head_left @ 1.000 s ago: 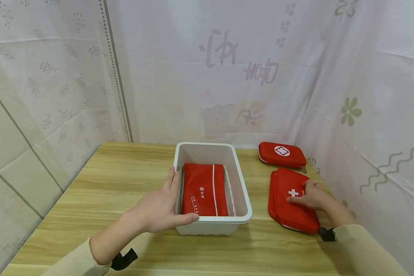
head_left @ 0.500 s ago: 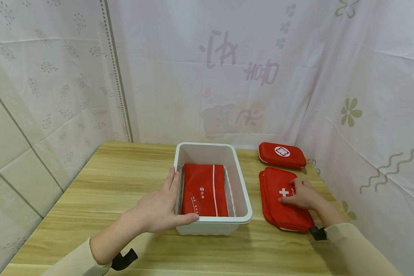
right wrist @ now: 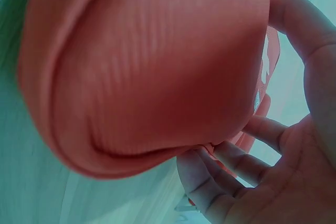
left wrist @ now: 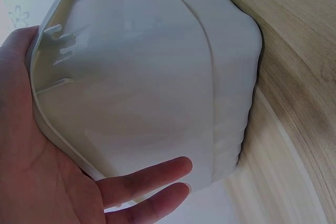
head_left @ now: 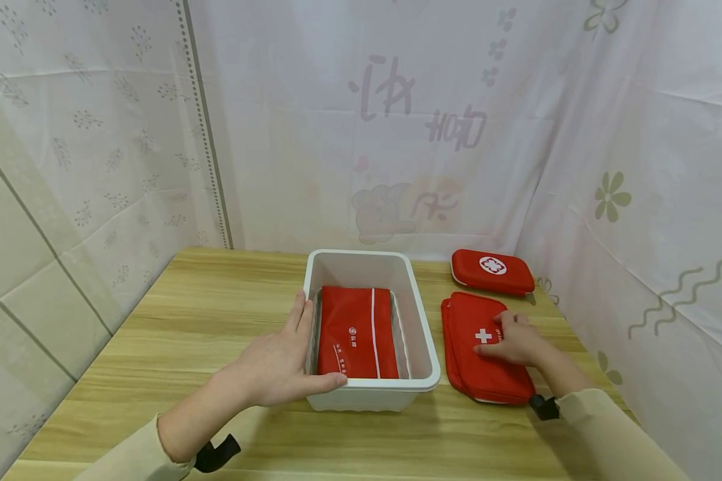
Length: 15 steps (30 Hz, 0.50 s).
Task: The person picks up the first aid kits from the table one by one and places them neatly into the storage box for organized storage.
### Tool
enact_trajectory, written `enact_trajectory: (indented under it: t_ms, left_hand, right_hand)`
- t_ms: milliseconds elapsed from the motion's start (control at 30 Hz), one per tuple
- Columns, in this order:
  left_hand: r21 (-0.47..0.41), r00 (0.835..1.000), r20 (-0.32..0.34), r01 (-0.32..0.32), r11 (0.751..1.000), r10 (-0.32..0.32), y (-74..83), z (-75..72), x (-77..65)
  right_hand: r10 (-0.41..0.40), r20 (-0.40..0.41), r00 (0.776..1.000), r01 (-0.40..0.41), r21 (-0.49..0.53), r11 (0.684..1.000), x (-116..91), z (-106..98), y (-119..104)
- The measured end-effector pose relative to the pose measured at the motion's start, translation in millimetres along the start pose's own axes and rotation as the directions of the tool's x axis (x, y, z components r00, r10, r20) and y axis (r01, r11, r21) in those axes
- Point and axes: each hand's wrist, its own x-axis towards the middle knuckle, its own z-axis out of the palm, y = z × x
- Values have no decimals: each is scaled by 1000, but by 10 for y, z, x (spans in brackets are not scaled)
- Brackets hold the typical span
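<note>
My left hand rests against the near left corner of a white plastic bin, thumb along the front rim. In the left wrist view, its fingers stretch straight along the outer wall. Inside the bin lies a red pouch with a white stripe. To the right of the bin, my right hand grips the right side of a red first-aid bag marked with a white cross. Its thumb lies over the top, while the right wrist view shows fingers curled at the bag's edge.
A red hard case with a round white emblem lies behind the first-aid bag, at the table's back right. The wooden table meets patterned curtains at the back and sides.
My right hand has slid the first-aid bag leftward across the table, closer to the bin. My left hand, the bin and the hard case have stayed put.
</note>
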Motion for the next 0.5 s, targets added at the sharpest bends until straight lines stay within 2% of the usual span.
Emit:
enact_trajectory:
  t_ms: [500]
  left_hand:
    - [-1, 1000, -7, -1, 1000, 1, -14, 10, -1]
  right_hand:
    - [-37, -5, 999, 37, 39, 999, -42, 98, -199]
